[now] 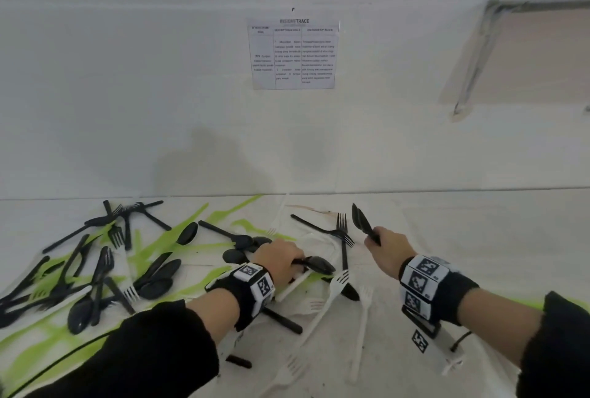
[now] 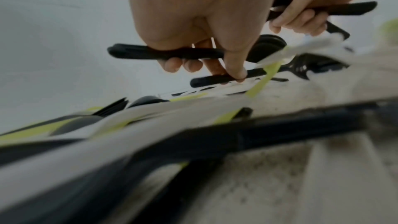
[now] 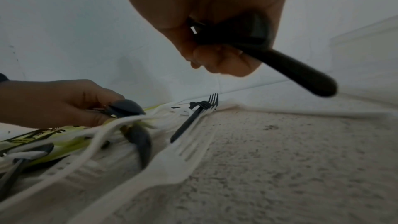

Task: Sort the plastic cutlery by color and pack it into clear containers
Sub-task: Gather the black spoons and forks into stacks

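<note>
Black, green and white plastic cutlery lies scattered over the white table [image 1: 479,238]. My left hand [image 1: 281,257] is low in the pile and grips black spoons [image 1: 319,265]; in the left wrist view its fingers [image 2: 178,65] curl round a black handle [image 2: 133,52] while the index finger presses another black handle [image 2: 206,80]. My right hand [image 1: 388,249] is raised above the table and grips a bundle of black spoons [image 1: 360,217] with bowls pointing up; their handles [image 3: 301,72] stick out below the fist. No container is in view.
A heap of black spoons and forks [image 1: 95,270] and green knives [image 1: 159,244] fills the left of the table. Two black forks [image 1: 343,231] lie between my hands. White forks [image 1: 360,327] lie near the front. A wall with a printed sheet [image 1: 293,54] stands behind.
</note>
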